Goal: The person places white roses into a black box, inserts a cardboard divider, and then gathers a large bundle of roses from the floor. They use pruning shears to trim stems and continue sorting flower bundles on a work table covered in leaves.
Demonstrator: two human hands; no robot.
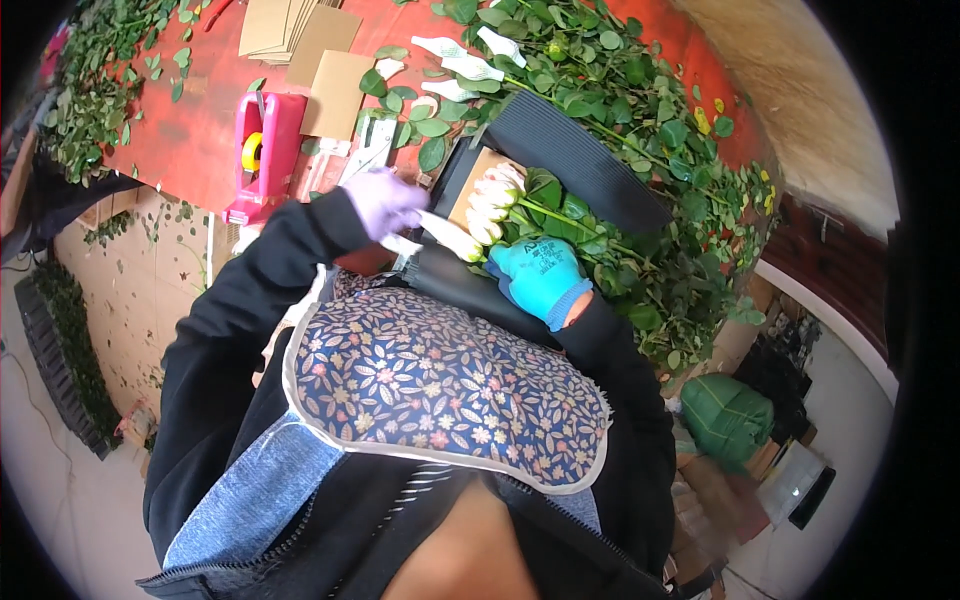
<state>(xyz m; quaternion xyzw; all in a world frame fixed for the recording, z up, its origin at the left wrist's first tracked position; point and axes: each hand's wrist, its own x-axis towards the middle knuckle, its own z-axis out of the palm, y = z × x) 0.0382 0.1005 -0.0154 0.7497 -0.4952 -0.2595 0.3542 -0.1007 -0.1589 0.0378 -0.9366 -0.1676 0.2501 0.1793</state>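
Note:
My left hand [385, 203], in a lilac glove, is closed at the pointed end of a white sleeve [445, 235] around a rose bud. Just right of that bud, my right hand [543, 275], in a turquoise glove, has its fingers curled in, seemingly round the rose's stem, which they mostly hide. Several pale pink and white roses [497, 195] lie beside the hands on brown cardboard [462, 205], their green stems running right. They rest in a black holder with a ribbed flap [575, 150] standing behind them.
Leafy stems [690, 200] cover the right side of the red table [205, 75]. White-sleeved buds [470, 67] lie at the back, near brown cardboard sheets [335, 95]. A pink tape dispenser [268, 150] with yellow tape stands left. A green bundle [727, 420] sits at lower right.

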